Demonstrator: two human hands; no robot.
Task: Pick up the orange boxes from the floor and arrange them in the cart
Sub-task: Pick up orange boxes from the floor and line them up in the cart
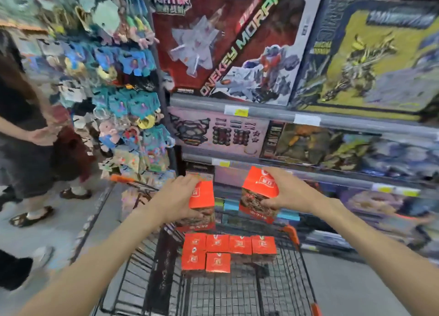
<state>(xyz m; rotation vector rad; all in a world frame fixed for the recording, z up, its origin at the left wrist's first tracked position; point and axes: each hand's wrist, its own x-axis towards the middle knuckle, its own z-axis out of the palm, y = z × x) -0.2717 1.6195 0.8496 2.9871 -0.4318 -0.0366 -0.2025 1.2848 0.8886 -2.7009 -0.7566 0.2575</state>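
Wire cart [306, 289]; hands grip glossy orange boxes [260, 192]

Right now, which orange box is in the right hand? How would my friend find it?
Find the cart below the toy shelves. Two orange boxes hang in hands above it; six more sit inside. The right hand holds the box nearer the shelves, tilted, while the other held box stands straighter.

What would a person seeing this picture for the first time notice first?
First, the two orange boxes held up at the centre: one in the left hand, one in the right hand, above the cart. Next, the six orange boxes packed together in the cart below. Behind, a big red toy box fills the top shelf.
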